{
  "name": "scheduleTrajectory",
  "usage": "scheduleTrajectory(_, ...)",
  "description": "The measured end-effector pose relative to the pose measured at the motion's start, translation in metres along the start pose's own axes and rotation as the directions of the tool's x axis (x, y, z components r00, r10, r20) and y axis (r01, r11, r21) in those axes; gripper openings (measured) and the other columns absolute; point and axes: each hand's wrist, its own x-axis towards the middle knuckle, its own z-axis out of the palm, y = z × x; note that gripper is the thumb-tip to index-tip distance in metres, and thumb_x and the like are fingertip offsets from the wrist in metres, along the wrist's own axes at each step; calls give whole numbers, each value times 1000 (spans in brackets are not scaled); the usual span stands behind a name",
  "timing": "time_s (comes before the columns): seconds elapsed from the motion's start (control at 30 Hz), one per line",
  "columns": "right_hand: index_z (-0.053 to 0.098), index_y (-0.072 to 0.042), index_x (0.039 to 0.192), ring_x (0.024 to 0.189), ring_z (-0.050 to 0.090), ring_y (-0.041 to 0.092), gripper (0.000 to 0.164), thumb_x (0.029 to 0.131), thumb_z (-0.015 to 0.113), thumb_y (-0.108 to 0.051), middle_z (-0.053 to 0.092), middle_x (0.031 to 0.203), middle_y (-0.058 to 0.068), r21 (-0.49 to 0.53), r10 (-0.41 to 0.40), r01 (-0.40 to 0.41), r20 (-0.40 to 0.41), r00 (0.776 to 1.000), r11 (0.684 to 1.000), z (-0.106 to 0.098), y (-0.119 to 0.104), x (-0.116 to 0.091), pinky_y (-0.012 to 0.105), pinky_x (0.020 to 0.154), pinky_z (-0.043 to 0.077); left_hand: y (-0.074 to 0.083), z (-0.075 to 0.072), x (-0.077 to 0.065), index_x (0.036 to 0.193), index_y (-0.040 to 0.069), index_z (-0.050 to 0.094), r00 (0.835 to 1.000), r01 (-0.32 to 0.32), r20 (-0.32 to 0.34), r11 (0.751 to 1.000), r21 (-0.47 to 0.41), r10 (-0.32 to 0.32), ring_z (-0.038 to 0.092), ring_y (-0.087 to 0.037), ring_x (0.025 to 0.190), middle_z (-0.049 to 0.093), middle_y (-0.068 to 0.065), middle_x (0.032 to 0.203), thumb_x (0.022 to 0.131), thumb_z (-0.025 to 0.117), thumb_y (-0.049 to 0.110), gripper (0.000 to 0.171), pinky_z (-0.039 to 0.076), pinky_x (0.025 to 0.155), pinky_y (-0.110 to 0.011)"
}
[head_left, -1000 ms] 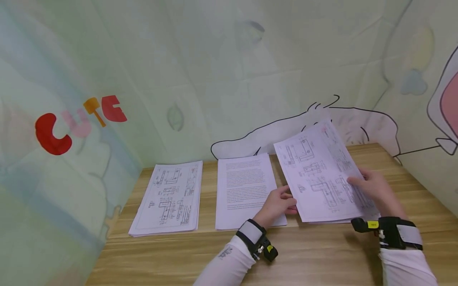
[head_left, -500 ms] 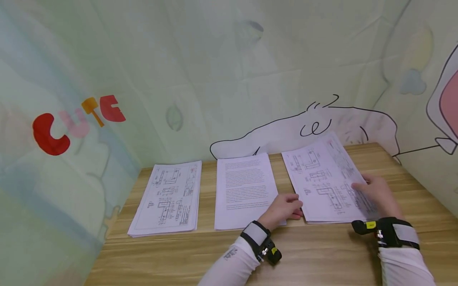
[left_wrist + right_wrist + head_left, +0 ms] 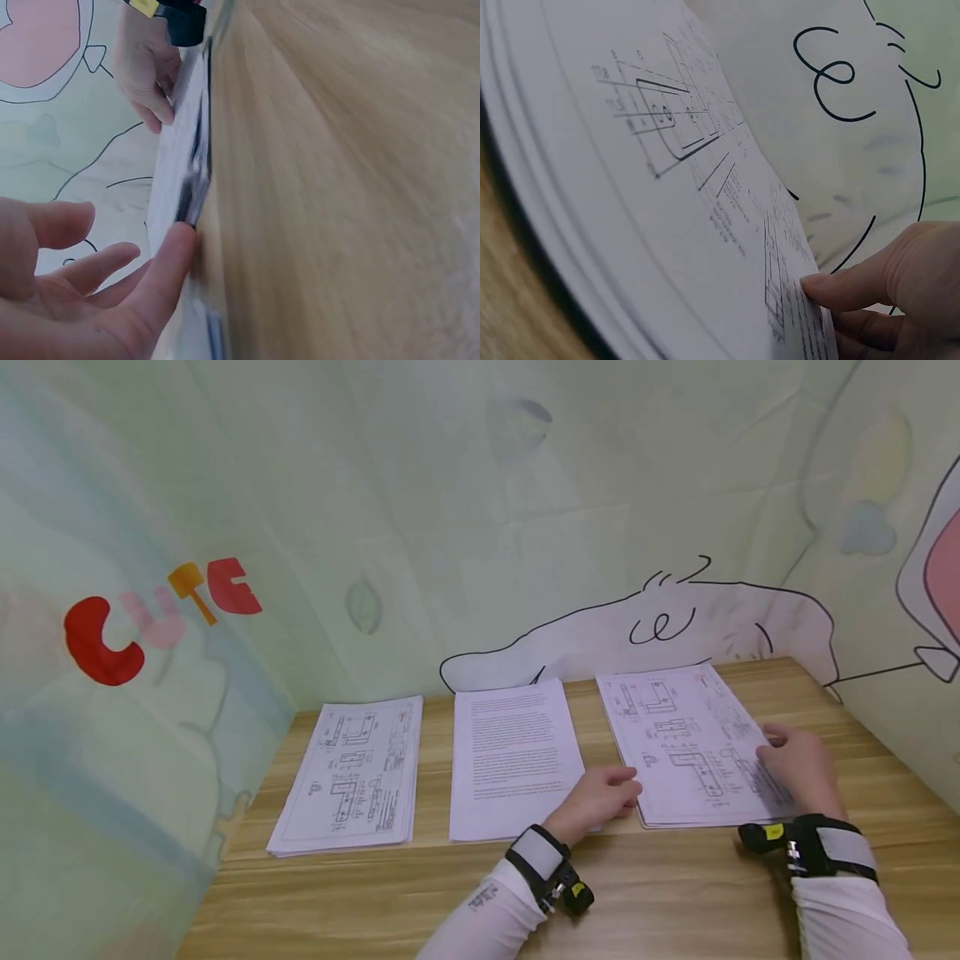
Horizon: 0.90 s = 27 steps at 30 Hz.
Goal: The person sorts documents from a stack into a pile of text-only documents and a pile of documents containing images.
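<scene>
On the right of the table lies a stack of printed technical drawings (image 3: 675, 727), flat in the head view. At its right edge my right hand (image 3: 801, 768) grips the paper, the thumb over the top sheet and the other fingers at the edge in the right wrist view. My left hand (image 3: 597, 797) is at the stack's left edge, fingertips touching the sheet edges, with the thumb apart from the paper in the left wrist view. Just left of that hand lies a stack of text pages (image 3: 513, 747), its lower right corner partly covered by the hand.
Another stack of drawings (image 3: 352, 777) lies at the left of the wooden table (image 3: 352, 902). Behind the table hangs a printed cloth backdrop (image 3: 420, 527), close to the far edges of the stacks. Each wrist wears a strapped camera (image 3: 576, 897).
The raised, tilted drawings have come down flat and slightly right onto the table. My left hand has shifted a little right along with their edge; the right hand has stayed at the right edge.
</scene>
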Motion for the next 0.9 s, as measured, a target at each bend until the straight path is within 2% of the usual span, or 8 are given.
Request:
scheduleTrajectory(0.17, 31, 5, 142, 109, 43, 49, 58, 94, 48, -23, 38, 137, 37, -78, -6, 7, 9, 1000, 997, -2, -3, -5, 46, 74, 37, 4, -4, -5, 126, 16, 60, 999, -39, -9, 984, 174, 41, 58, -6, 83, 69, 3, 104, 92, 57, 30, 37, 48, 74, -20)
scheduleTrajectory(0.3, 31, 3, 143, 112, 41, 50, 63, 96, 44, -37, 37, 137, 38, -80, -15, 18, 34, 999, 997, -6, -14, -10, 50, 76, 39, 6, -15, -11, 126, 18, 61, 997, -69, -6, 979, 192, 72, 59, -5, 86, 69, 1, 109, 93, 55, 31, 35, 49, 75, -21)
scheduleTrajectory(0.4, 31, -1, 145, 115, 41, 50, 63, 97, 40, -42, 40, 137, 36, -27, -80, 81, 24, 996, 996, -3, -31, -16, 56, 82, 40, 10, -26, -17, 125, 18, 61, 989, -139, -9, 963, 230, 145, 62, -4, 93, 69, 2, 111, 94, 53, 32, 35, 50, 77, -19)
scheduleTrajectory(0.5, 33, -4, 145, 118, 41, 50, 62, 98, 38, -44, 41, 139, 33, 49, -164, 163, 20, 986, 985, 6, -53, -25, 61, 89, 40, 13, -41, -24, 124, 20, 62, 972, -212, -34, 932, 294, 232, 63, -4, 99, 69, 3, 114, 95, 52, 32, 33, 50, 79, -18)
scheduleTrajectory(0.57, 37, -3, 143, 119, 44, 49, 60, 98, 38, -42, 44, 138, 32, 79, -235, 234, 4, 972, 969, 14, -67, -31, 61, 91, 41, 14, -53, -29, 125, 21, 61, 962, -237, -58, 918, 317, 268, 62, -4, 103, 68, 5, 117, 96, 51, 32, 33, 49, 83, -17)
scheduleTrajectory(0.73, 48, -2, 136, 117, 51, 45, 52, 99, 41, -38, 50, 135, 28, 146, -355, 357, -43, 934, 922, 32, -96, -45, 56, 95, 46, 10, -88, -43, 127, 19, 59, 938, -259, -138, 909, 327, 317, 62, -10, 106, 68, 1, 116, 97, 51, 29, 33, 50, 89, -22)
scheduleTrajectory(0.9, 52, -5, 133, 111, 56, 39, 50, 98, 43, -40, 54, 133, 24, 231, -413, 412, -47, 910, 882, 43, -113, -56, 45, 88, 53, -1, -122, -53, 127, 14, 59, 916, -265, -212, 911, 317, 340, 62, -14, 106, 68, -3, 117, 97, 50, 25, 32, 50, 93, -29)
